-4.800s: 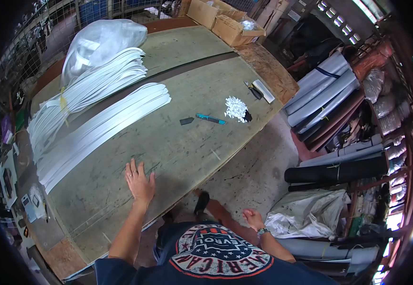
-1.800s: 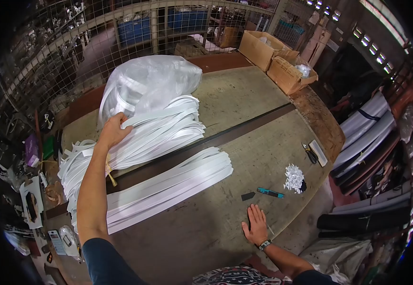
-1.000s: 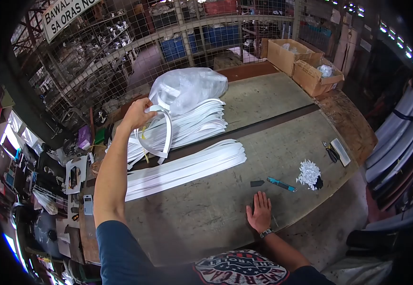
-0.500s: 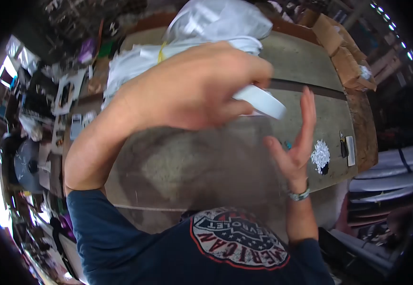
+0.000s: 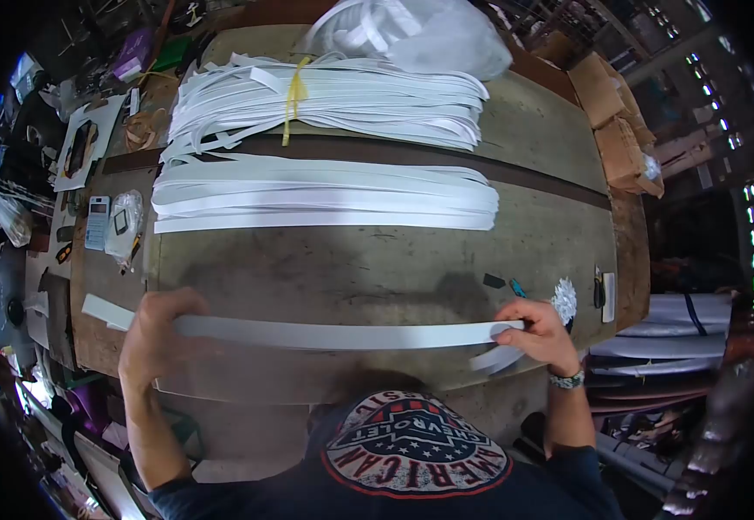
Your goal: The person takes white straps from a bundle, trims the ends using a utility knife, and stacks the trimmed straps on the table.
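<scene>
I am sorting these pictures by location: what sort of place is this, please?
Probably a workshop: a scuffed worktable holds a tied bundle of white strips, and rolls of material are stored beside it.

bare bench (image 5: 264, 277) is leaving room between the held strip (image 5: 342, 334), which is barring the near side, and the strip stack (image 5: 325, 204); a teal cutter (image 5: 517, 288) and scrap pile (image 5: 565, 297) are crowding the right; a tied bundle (image 5: 377, 104) and plastic bag (image 5: 446, 43) are blocking much of the far side.
</scene>
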